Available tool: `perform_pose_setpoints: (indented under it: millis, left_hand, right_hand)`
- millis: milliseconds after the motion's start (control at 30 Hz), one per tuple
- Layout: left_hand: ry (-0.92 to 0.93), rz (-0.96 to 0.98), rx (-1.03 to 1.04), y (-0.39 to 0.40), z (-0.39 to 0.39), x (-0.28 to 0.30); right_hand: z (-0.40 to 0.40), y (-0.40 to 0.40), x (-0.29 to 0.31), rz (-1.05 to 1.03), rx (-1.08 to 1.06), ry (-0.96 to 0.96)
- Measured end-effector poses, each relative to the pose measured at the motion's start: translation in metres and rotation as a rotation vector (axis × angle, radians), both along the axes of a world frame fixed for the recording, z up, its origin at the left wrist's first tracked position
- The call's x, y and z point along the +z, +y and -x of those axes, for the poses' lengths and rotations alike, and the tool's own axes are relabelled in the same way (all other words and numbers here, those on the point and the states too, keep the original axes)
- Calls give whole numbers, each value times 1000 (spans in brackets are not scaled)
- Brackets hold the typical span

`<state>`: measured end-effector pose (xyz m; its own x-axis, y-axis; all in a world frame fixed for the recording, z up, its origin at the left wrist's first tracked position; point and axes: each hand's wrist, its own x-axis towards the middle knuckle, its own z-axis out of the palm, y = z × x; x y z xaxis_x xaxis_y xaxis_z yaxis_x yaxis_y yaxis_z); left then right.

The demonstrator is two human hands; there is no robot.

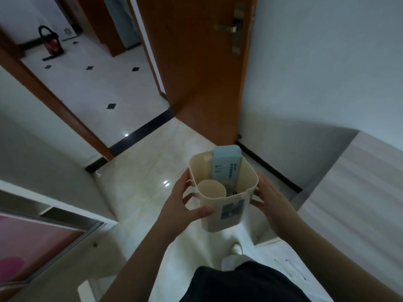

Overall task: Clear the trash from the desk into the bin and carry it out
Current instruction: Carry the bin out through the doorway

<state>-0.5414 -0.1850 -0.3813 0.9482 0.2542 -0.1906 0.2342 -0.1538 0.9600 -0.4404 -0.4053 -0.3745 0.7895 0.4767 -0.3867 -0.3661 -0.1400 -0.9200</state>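
Observation:
I carry a small cream plastic bin in front of me, above the floor. My left hand grips its left side, thumb across the front wall and fingers round the rim. My right hand holds the right side with fingers spread against the wall. Inside the bin stands a light blue flat box that sticks up over the far rim, beside a cream paper cup. Something dark lies at the bottom, too hidden to tell.
An open brown wooden door stands ahead, its handle at the top. The doorway on the left leads to a white tiled hall with a red bag. A pale cabinet is at right, a pink panel at lower left.

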Motion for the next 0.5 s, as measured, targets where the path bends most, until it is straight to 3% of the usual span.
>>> perform_pose_setpoints:
  millis: [500]
  left_hand:
    - [22, -56, -196, 38, -173, 11]
  right_hand:
    - [-138, 22, 18, 91, -87, -75]
